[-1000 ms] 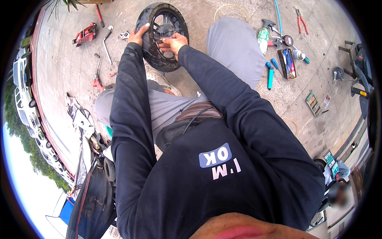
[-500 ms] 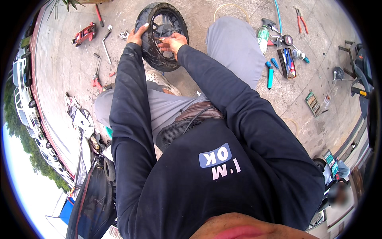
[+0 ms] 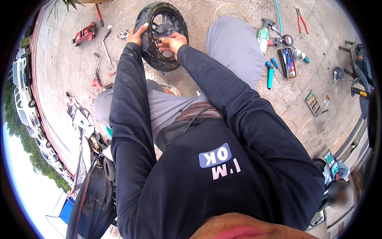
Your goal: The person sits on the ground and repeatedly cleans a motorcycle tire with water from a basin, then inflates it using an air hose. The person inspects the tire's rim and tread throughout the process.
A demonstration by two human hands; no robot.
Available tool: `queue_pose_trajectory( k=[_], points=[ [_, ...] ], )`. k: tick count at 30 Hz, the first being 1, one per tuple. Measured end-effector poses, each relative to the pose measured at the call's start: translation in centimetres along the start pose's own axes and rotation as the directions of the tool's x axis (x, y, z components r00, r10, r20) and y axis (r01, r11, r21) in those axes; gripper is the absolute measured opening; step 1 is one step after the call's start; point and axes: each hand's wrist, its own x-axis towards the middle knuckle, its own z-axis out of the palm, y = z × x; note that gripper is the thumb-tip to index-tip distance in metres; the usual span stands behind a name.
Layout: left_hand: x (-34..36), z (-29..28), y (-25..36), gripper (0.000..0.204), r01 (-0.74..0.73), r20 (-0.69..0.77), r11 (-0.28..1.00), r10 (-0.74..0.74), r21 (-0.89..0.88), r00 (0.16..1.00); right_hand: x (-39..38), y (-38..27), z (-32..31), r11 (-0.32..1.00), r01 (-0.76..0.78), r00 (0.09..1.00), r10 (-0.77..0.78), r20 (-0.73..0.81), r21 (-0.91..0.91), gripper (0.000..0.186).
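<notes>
A black wheel with its tyre (image 3: 148, 47) stands on the ground ahead of me, leaning slightly, its spoked black rim facing right. My left hand (image 3: 136, 36) grips the tyre's left side, with the thumb laid across the tread. Over the rim's opening, my right hand (image 3: 173, 43) has its thumb and forefinger pinched together near the inner edge of the rim. A tiny yellowish piece seems to show at those fingertips, too small to name. The other right fingers are curled loosely.
On the right lie red-handled pliers (image 3: 302, 22), a green spray bottle (image 3: 263, 38), a tool box (image 3: 287, 63) and a teal-handled tool (image 3: 270, 76). To the left are a red jack (image 3: 84, 34), a bent wrench (image 3: 106, 44) and a red-handled tool (image 3: 96, 79). My knee (image 3: 234, 47) is beside the wheel.
</notes>
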Motion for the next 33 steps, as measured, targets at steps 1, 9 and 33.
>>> queue_pose_trajectory(
  k=[1, 9, 33],
  points=[
    [0.1, -0.2, 0.0, 0.070, -0.005, -0.014, 1.000, 0.006, 0.023, 1.000, 0.0, 0.0, 0.1, 1.000, -0.001, 1.000, 0.001, 0.005, 0.007, 0.011],
    [-0.7, 0.9, 1.0, 0.071, 0.000, 0.016, 1.000, 0.000, -0.008, 1.000, 0.1, 0.0, -0.2, 1.000, 0.014, 1.000, -0.014, -0.005, 0.022, 0.015],
    [-2.8, 1.6, 2.4, 0.076, -0.057, -0.060, 0.991, 0.064, 0.121, 0.996, 0.0, 0.4, -0.2, 1.000, 0.012, 1.000, -0.012, 0.003, 0.019, 0.019]
  ],
)
